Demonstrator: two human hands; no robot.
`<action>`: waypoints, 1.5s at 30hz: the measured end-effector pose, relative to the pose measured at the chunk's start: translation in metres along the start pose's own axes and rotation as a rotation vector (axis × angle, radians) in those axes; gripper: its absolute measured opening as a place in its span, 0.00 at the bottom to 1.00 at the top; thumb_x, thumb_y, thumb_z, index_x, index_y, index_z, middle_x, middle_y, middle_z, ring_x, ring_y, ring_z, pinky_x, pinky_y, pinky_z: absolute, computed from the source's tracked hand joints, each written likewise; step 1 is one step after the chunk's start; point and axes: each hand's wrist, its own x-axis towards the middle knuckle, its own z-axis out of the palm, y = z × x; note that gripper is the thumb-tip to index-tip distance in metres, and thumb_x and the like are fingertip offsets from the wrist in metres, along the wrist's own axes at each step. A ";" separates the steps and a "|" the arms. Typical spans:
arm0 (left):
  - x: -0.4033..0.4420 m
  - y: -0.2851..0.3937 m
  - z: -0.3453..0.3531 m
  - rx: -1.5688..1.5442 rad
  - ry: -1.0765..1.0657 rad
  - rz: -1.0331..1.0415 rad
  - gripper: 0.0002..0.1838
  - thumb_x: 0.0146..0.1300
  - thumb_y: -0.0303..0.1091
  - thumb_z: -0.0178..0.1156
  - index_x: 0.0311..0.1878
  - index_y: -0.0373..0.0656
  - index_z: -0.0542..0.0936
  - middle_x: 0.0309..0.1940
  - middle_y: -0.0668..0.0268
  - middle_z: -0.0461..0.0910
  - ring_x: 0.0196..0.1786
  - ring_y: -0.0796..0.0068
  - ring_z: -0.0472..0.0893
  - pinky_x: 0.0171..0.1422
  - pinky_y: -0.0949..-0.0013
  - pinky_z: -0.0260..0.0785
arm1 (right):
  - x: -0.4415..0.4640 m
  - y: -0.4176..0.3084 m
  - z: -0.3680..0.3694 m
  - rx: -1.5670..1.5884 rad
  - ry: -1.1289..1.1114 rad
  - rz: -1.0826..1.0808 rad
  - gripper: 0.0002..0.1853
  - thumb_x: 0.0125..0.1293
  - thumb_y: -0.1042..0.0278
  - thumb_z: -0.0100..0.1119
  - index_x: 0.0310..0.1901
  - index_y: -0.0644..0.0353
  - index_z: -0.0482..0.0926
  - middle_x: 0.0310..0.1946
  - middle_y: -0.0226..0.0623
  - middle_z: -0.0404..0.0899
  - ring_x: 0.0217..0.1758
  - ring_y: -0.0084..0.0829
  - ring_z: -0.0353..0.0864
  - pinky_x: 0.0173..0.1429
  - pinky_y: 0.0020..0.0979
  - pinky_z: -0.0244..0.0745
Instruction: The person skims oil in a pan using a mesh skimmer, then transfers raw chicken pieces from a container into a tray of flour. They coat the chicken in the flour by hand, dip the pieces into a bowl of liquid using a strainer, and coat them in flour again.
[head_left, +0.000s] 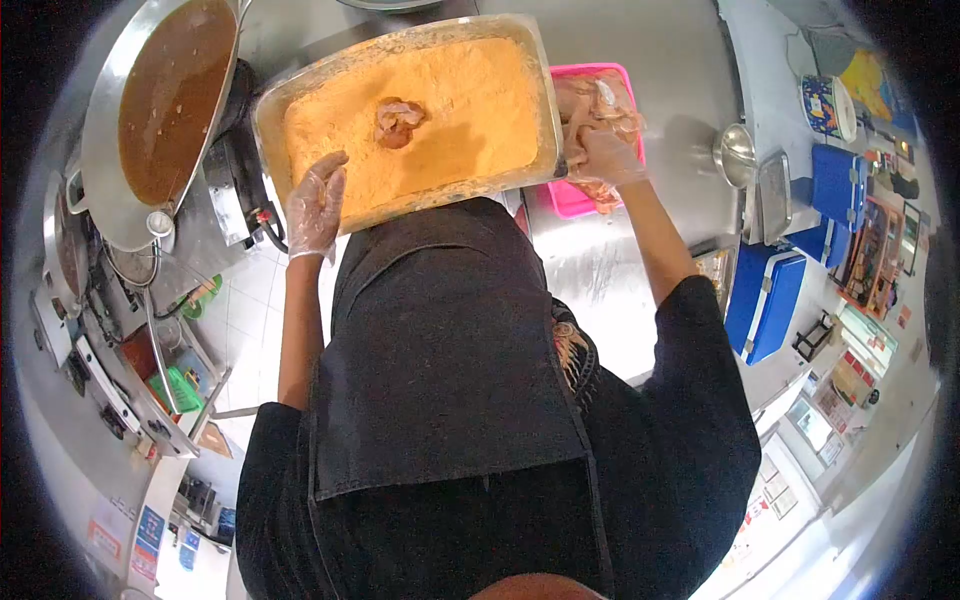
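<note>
A deep rectangular tub (552, 110) holds orange-yellow breading flour (480, 90). One piece of raw chicken (399, 122) lies in the flour near the middle. My left hand (317, 208), in a clear plastic glove, hovers at the tub's near left corner with nothing in it, fingers loosely bent and apart. To the right, a pink basket (571, 203) is heaped with raw chicken pieces (595, 95). My right hand (612, 158), also gloved, reaches into that heap with fingers closed around a chicken piece; its fingertips are partly hidden among the meat.
At the left stands a large metal pot (100, 190) of brown liquid with a dial thermometer (159, 222) at its rim. Metal bowls (735, 155) and a metal tray (774, 195) sit right of the basket. Blue cool boxes (765, 305) stand farther right.
</note>
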 end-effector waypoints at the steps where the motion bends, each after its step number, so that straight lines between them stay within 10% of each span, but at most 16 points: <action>1: 0.001 0.009 0.002 -0.011 0.003 -0.007 0.17 0.78 0.42 0.58 0.58 0.40 0.82 0.53 0.57 0.86 0.58 0.65 0.84 0.66 0.64 0.73 | 0.003 0.007 0.011 -0.055 -0.086 -0.002 0.21 0.57 0.62 0.68 0.50 0.62 0.82 0.43 0.53 0.86 0.48 0.55 0.85 0.53 0.48 0.79; 7: 0.000 0.028 0.008 -0.057 0.025 -0.070 0.16 0.78 0.40 0.58 0.59 0.39 0.82 0.52 0.59 0.87 0.55 0.68 0.85 0.63 0.65 0.74 | -0.014 -0.019 -0.013 0.433 0.252 0.313 0.26 0.54 0.71 0.72 0.57 0.62 0.80 0.48 0.45 0.87 0.55 0.43 0.86 0.61 0.40 0.80; 13: -0.006 0.008 0.003 -0.078 0.035 -0.034 0.17 0.79 0.40 0.56 0.60 0.38 0.80 0.53 0.60 0.86 0.54 0.69 0.85 0.61 0.66 0.75 | -0.036 -0.094 -0.071 1.149 0.447 0.122 0.20 0.68 0.66 0.62 0.61 0.59 0.79 0.56 0.37 0.82 0.58 0.35 0.83 0.59 0.40 0.79; 19: -0.001 0.014 -0.006 -0.086 0.011 -0.041 0.19 0.79 0.41 0.55 0.61 0.37 0.80 0.55 0.59 0.86 0.56 0.68 0.84 0.64 0.65 0.74 | -0.022 -0.040 -0.034 0.372 0.292 0.251 0.17 0.72 0.61 0.55 0.55 0.61 0.81 0.48 0.41 0.84 0.46 0.37 0.85 0.50 0.40 0.79; 21: 0.001 0.014 -0.007 -0.139 0.006 -0.068 0.19 0.79 0.41 0.55 0.61 0.37 0.80 0.55 0.58 0.86 0.57 0.68 0.84 0.65 0.65 0.73 | -0.019 -0.021 0.015 1.005 0.208 0.182 0.15 0.70 0.62 0.56 0.51 0.62 0.84 0.44 0.45 0.85 0.45 0.42 0.85 0.48 0.43 0.78; 23: 0.002 0.006 -0.010 -0.066 -0.035 -0.028 0.18 0.79 0.41 0.55 0.61 0.37 0.80 0.54 0.58 0.86 0.57 0.69 0.84 0.65 0.65 0.72 | -0.015 -0.006 0.028 0.965 0.053 0.060 0.15 0.69 0.62 0.57 0.50 0.62 0.85 0.41 0.48 0.85 0.45 0.46 0.85 0.47 0.44 0.77; 26: -0.001 0.011 -0.013 -0.020 -0.046 0.005 0.18 0.79 0.41 0.55 0.61 0.38 0.80 0.53 0.58 0.86 0.57 0.69 0.84 0.64 0.64 0.73 | -0.006 0.016 0.029 0.049 -0.197 -0.158 0.18 0.67 0.62 0.57 0.54 0.61 0.83 0.41 0.50 0.85 0.48 0.47 0.85 0.47 0.42 0.78; 33: -0.015 -0.009 -0.011 -0.094 0.015 0.002 0.17 0.80 0.41 0.54 0.60 0.39 0.81 0.51 0.59 0.86 0.53 0.67 0.85 0.61 0.64 0.75 | 0.010 0.047 0.082 -0.446 -0.354 -0.165 0.29 0.64 0.62 0.59 0.67 0.58 0.71 0.46 0.40 0.86 0.51 0.40 0.86 0.54 0.45 0.79; 38: -0.033 -0.017 -0.015 -0.146 0.082 -0.071 0.19 0.80 0.43 0.53 0.62 0.40 0.79 0.53 0.58 0.86 0.54 0.67 0.85 0.62 0.64 0.74 | -0.012 -0.081 -0.032 -0.092 -0.509 0.456 0.36 0.57 0.57 0.61 0.68 0.64 0.71 0.55 0.49 0.84 0.61 0.47 0.83 0.63 0.45 0.74; 42: -0.043 -0.023 -0.018 -0.108 0.087 -0.116 0.21 0.81 0.45 0.52 0.63 0.40 0.79 0.55 0.59 0.85 0.56 0.67 0.84 0.64 0.63 0.72 | -0.001 -0.044 0.001 -0.365 -0.351 0.037 0.35 0.56 0.53 0.63 0.62 0.69 0.75 0.48 0.49 0.86 0.50 0.48 0.87 0.54 0.45 0.80; 45: -0.050 -0.027 -0.018 -0.189 0.113 -0.144 0.20 0.81 0.45 0.51 0.62 0.39 0.79 0.55 0.60 0.84 0.56 0.68 0.83 0.66 0.63 0.71 | 0.011 -0.071 -0.025 -0.686 -0.596 -0.132 0.34 0.61 0.53 0.57 0.67 0.64 0.74 0.60 0.46 0.80 0.64 0.41 0.79 0.62 0.47 0.75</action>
